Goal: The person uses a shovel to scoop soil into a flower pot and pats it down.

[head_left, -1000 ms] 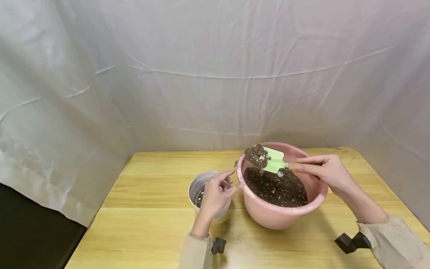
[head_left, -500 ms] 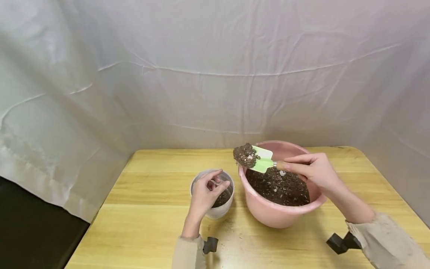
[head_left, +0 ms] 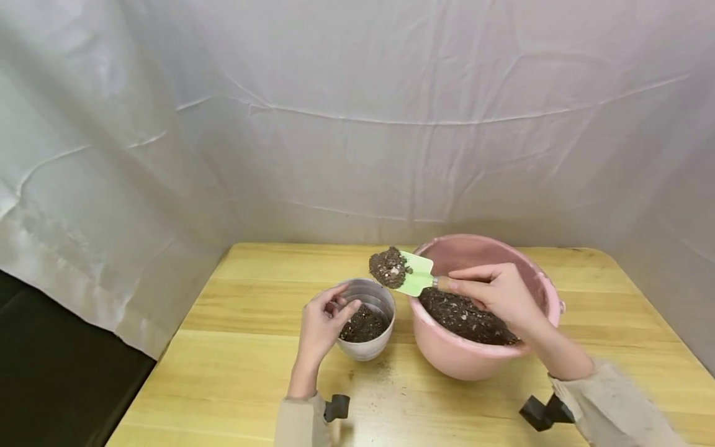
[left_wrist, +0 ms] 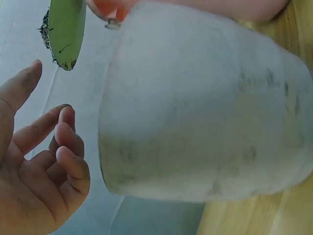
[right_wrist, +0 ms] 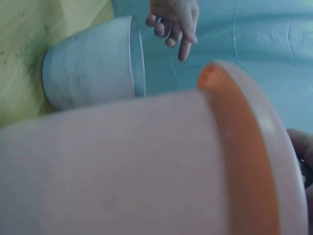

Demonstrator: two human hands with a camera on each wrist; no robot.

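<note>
My right hand [head_left: 494, 293] grips the handle of a small trowel; its green blade [head_left: 416, 275] carries a heap of dark soil [head_left: 389, 268]. The blade hangs above the right rim of a white pot [head_left: 365, 335] partly filled with soil. My left hand [head_left: 323, 320] sits at the pot's left rim, fingers loosely curled. In the left wrist view this hand [left_wrist: 41, 171] is a little apart from the pot [left_wrist: 205, 112], with the blade's underside [left_wrist: 66, 29] overhead. A pink basin [head_left: 469, 360] of soil stands right of the pot, under my right wrist.
The pot and basin stand on a wooden table [head_left: 246, 385] with a white sheet [head_left: 357, 124] hung behind and around it. A few crumbs of soil [head_left: 385, 372] lie in front of the pot. The table's left edge drops to a dark floor [head_left: 67, 385].
My right hand has carried the loaded trowel left, from over the basin to above the pot's rim. My left hand has drawn back from the basin side to the pot's left rim.
</note>
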